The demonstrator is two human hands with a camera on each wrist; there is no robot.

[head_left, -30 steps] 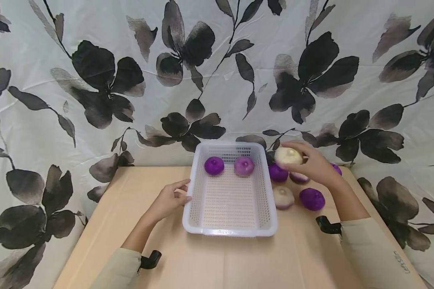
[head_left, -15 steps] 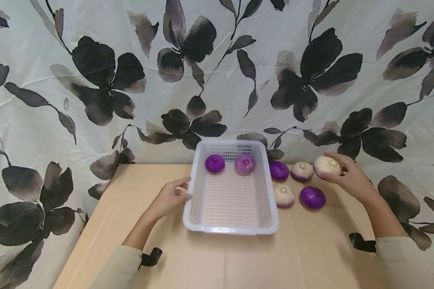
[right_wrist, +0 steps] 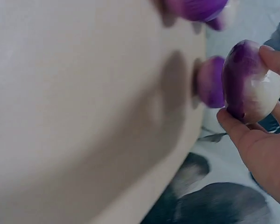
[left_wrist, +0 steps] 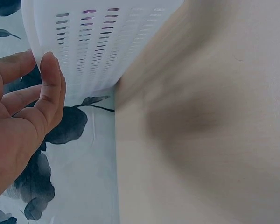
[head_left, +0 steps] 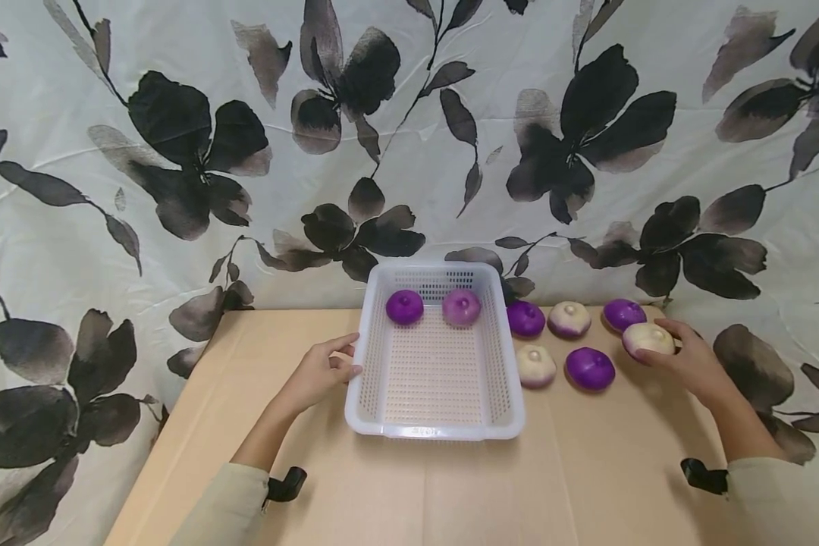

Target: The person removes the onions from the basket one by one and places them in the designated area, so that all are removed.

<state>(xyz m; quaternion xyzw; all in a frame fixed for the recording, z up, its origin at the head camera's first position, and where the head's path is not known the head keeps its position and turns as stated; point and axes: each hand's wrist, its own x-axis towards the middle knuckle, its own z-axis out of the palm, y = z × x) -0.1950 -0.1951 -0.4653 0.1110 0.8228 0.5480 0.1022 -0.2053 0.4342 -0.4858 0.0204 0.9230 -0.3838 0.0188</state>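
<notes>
While the left hand [head_left: 319,373] pinches the basket [head_left: 433,431] at its left rim, the right hand [head_left: 695,365] holds a pale onion [head_left: 648,340] between spread thumb and fingers, above the table [head_left: 246,409] near a purple onion [head_left: 623,313].

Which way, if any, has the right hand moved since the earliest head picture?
Yes: against the table, the right hand, gripping a pale onion-like vegetable, has moved right, away from the white basket, and slightly lower in the head view.

White basket [head_left: 434,432], two purple bulbs [head_left: 405,307] inside
Left hand [head_left: 319,373] grips its left rim; right of it, right hand [head_left: 698,364] holds pale bulb [head_left: 650,339].
</notes>
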